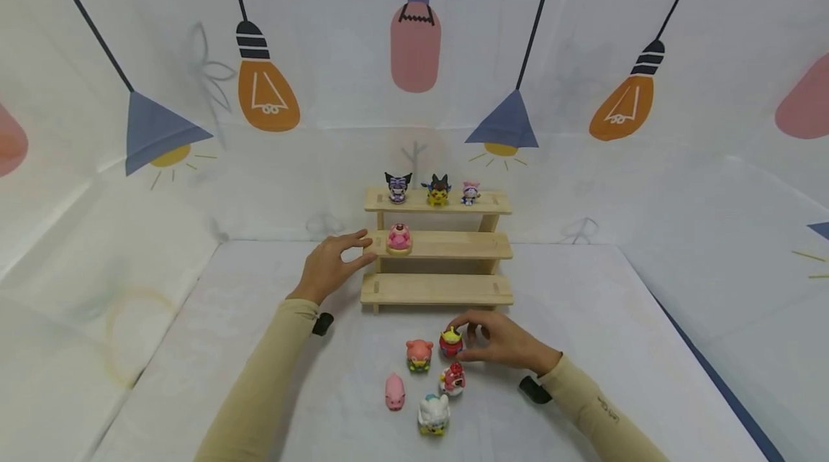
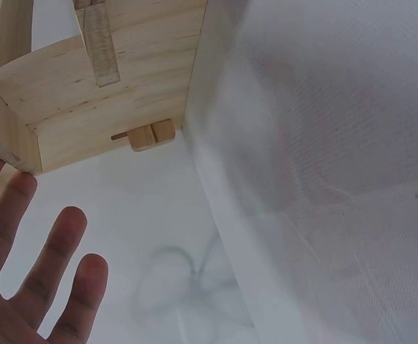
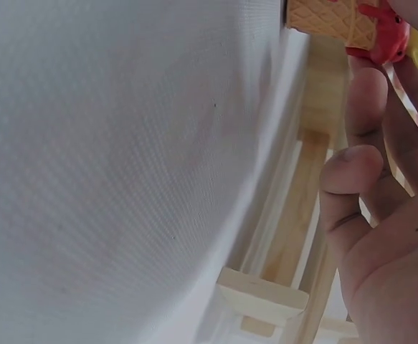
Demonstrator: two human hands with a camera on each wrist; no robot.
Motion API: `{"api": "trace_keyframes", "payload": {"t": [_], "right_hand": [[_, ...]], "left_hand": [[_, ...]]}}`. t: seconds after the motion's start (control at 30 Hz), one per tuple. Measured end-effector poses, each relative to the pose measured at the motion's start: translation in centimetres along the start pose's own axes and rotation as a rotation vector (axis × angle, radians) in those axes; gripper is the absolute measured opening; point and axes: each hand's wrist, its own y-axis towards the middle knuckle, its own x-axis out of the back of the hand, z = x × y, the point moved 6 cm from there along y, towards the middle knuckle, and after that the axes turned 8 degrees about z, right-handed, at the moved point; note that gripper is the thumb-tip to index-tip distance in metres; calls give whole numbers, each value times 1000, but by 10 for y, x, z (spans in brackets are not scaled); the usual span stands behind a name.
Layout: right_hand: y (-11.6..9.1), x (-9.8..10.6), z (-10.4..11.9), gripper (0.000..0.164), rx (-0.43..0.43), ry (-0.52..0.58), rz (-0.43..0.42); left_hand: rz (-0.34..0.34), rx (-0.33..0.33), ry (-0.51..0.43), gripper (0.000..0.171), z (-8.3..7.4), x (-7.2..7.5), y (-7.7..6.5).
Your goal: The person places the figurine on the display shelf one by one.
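Note:
My right hand (image 1: 501,341) pinches a red figurine with a yellow top (image 1: 451,342) between thumb and fingers, low over the table. Its waffle-patterned base (image 3: 330,20) shows in the right wrist view. At the left end of the three-step wooden display stand (image 1: 440,289), my left hand (image 1: 330,265) has its fingers spread, fingertips right at the middle step's end (image 2: 11,136). Beside those fingertips, a pink figurine (image 1: 399,239) sits on that step. A red-and-white figurine (image 1: 452,379) and a coral figurine with a green base (image 1: 419,355) stand close to the right hand.
A pink pig figurine (image 1: 394,391) and a white figurine with a yellow base (image 1: 433,414) are nearer me on the white table (image 1: 311,397). On the top step stand a purple-and-black figurine (image 1: 398,188), a yellow one (image 1: 438,192) and a pink-and-white one (image 1: 470,193). White printed fabric (image 1: 350,37) hangs behind.

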Motion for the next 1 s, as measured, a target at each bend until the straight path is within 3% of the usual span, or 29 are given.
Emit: {"api": "trace_keyframes", "payload": {"t": [0.63, 1.0], "right_hand": [[0, 16, 7, 42, 114, -64, -212], [7, 29, 4, 40, 79, -33, -282]], "left_hand": [[-6, -12, -7, 45, -2, 0, 0], [-4, -3, -12, 45, -2, 0, 0]]}}
